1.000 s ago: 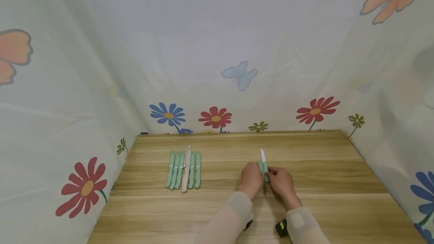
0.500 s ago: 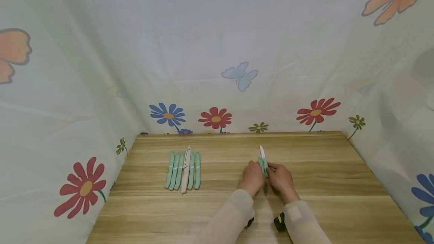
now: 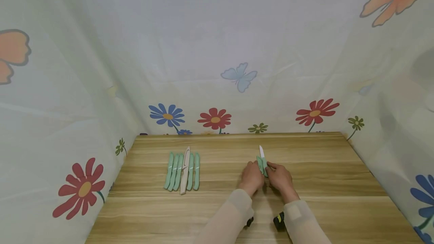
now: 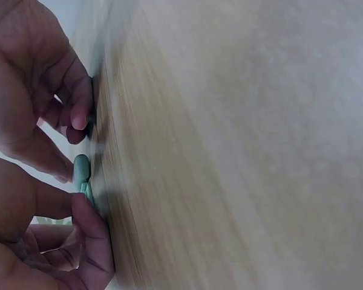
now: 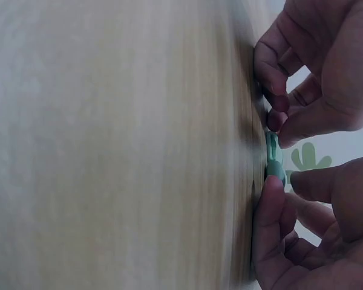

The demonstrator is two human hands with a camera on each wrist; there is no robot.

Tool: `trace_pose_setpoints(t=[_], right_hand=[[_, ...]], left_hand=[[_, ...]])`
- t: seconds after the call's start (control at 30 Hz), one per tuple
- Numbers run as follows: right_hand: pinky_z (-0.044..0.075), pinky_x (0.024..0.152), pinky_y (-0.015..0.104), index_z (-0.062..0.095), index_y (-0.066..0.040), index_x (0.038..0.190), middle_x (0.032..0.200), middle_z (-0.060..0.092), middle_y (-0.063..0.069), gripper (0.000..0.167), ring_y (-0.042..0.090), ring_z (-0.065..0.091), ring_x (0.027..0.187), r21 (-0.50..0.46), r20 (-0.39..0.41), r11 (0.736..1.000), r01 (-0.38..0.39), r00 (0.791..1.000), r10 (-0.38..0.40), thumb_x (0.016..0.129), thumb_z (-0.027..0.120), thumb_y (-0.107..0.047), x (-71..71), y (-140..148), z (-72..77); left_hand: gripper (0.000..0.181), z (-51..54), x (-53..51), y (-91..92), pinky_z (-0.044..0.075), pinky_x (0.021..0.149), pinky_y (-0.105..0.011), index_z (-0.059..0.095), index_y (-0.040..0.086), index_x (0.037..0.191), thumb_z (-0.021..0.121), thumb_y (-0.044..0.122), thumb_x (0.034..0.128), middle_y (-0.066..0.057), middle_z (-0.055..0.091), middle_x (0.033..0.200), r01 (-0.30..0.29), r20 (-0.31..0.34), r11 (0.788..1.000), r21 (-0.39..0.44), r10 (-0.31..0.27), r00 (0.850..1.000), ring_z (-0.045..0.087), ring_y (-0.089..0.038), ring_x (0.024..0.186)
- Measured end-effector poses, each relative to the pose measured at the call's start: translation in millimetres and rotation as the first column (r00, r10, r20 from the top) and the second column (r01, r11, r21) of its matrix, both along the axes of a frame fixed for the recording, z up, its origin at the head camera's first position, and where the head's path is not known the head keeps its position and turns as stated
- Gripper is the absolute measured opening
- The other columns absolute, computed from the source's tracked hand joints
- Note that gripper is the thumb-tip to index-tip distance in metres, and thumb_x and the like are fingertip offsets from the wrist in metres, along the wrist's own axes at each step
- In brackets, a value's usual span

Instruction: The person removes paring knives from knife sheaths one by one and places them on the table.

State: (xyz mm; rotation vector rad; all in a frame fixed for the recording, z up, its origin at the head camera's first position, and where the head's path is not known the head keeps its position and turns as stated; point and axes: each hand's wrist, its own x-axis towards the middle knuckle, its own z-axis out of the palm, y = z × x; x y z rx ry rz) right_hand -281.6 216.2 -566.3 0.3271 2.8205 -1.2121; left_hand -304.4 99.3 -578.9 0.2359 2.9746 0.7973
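My left hand [image 3: 252, 177] pinches a green slotted knife sheath [image 3: 259, 162] between thumb and finger. Beside it, my right hand [image 3: 280, 180] pinches the green handle of a small paring knife [image 3: 261, 151]. The knife's white blade is bare and points to the table's far edge. Sheath and handle lie side by side, close together, just over the tabletop. In the right wrist view, the right thumb and finger hold the rounded end of the knife handle [image 5: 275, 170]. The left wrist view shows the sheath's edge [image 4: 86, 192] at the left fingertips. Fingers hide the rest.
On the left of the wooden table [image 3: 223, 214] lies a row of several green knives [image 3: 173, 172]. A longer beige knife [image 3: 185, 172] lies among them, its tip reaching farther back. Flower-printed white sheeting [image 3: 203, 48] encloses the back and sides.
Both hands shifted slightly away from the body with the knife and sheath in the first half second. Since then they have hardly moved.
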Motion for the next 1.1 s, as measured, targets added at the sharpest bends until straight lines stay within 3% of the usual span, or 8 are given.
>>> trace_pose_setpoints(t=[0.13,0.33,0.47,0.57,0.7,0.8,1.0,1.1], right_hand=[[0.041,0.057,0.029,0.049,-0.001,0.151,0.053,0.062,0.002,0.052,0.013,0.057,0.047,-0.055,0.002,0.998,0.005,1.000,-0.005,0.106,0.050,-0.027,2.7,0.1,0.0],[0.045,0.061,0.028,0.042,0.004,0.153,0.063,0.065,0.005,0.058,0.011,0.061,0.051,-0.167,-0.012,0.985,0.038,0.999,-0.040,0.104,0.054,-0.024,10.3,2.4,0.7],[0.048,0.062,0.025,0.041,0.006,0.151,0.069,0.065,0.006,0.057,0.011,0.062,0.055,-0.282,-0.008,0.957,0.073,0.997,-0.079,0.104,0.057,-0.022,14.4,2.5,0.0],[0.052,0.061,0.024,0.043,0.009,0.143,0.079,0.065,0.009,0.050,0.012,0.062,0.060,-0.367,0.000,0.926,0.092,0.995,-0.100,0.105,0.056,-0.020,17.7,0.5,-2.5],[0.057,0.063,0.026,0.045,0.012,0.133,0.095,0.061,0.017,0.041,0.014,0.062,0.066,-0.458,0.024,0.882,0.113,0.993,-0.115,0.106,0.054,-0.018,24.9,-5.8,-4.7],[0.058,0.062,0.027,0.045,0.012,0.128,0.093,0.059,0.015,0.036,0.014,0.061,0.066,-0.516,0.042,0.848,0.116,0.993,-0.110,0.106,0.054,-0.015,31.9,-14.6,-4.0],[0.054,0.058,0.025,0.050,0.011,0.120,0.082,0.058,0.006,0.029,0.011,0.057,0.063,-0.594,0.032,0.801,0.079,0.997,-0.074,0.104,0.057,-0.012,46.7,-38.9,-1.7],[0.054,0.061,0.025,0.054,0.011,0.119,0.082,0.059,0.005,0.028,0.012,0.058,0.066,-0.608,0.034,0.792,0.060,0.998,-0.050,0.104,0.058,-0.013,52.2,-52.0,-0.5]], left_hand=[[0.037,-4.8,-1.0,-2.3,0.054,0.088,-0.034,0.066,0.002,0.126,0.068,0.012,0.0909,-0.011,0.066,0.108,0.003,0.016,0.997,0.076,-0.004,1.000,0.064,-0.023,0.101],[0.052,-6.9,4.2,-7.7,0.053,0.104,-0.043,0.055,-0.007,0.138,0.065,0.009,0.0898,-0.023,0.065,0.129,-0.013,0.029,0.975,0.222,0.006,1.000,0.063,-0.035,0.120],[0.056,-7.6,8.8,-14.5,0.047,0.113,-0.046,0.050,-0.008,0.144,0.059,0.007,0.0908,-0.026,0.060,0.141,-0.030,0.064,0.951,0.308,0.011,0.998,0.058,-0.037,0.133],[0.054,-7.8,12.2,-22.4,0.047,0.114,-0.046,0.049,-0.006,0.146,0.057,0.008,0.0933,-0.025,0.060,0.141,-0.034,0.080,0.935,0.352,0.006,0.997,0.058,-0.034,0.132],[0.051,-7.9,19.6,-35.3,0.053,0.103,-0.045,0.051,-0.003,0.144,0.059,0.008,0.0956,-0.015,0.068,0.118,-0.036,0.082,0.915,0.402,0.003,0.997,0.064,-0.026,0.109],[0.046,-8.9,24.9,-45.5,0.055,0.091,-0.042,0.054,-0.004,0.141,0.058,0.008,0.0964,-0.005,0.064,0.097,-0.026,0.061,0.904,0.427,0.000,0.998,0.061,-0.019,0.092],[0.043,-10.6,36.1,-67.4,0.052,0.078,-0.032,0.055,-0.006,0.137,0.061,0.009,0.0971,0.000,0.061,0.088,0.004,0.026,0.898,0.441,-0.017,1.000,0.056,-0.011,0.080],[0.041,-10.4,42.4,-80.1,0.050,0.074,-0.030,0.057,-0.006,0.134,0.063,0.009,0.0972,0.000,0.061,0.086,0.015,0.010,0.893,0.450,-0.022,1.000,0.055,-0.010,0.077]])
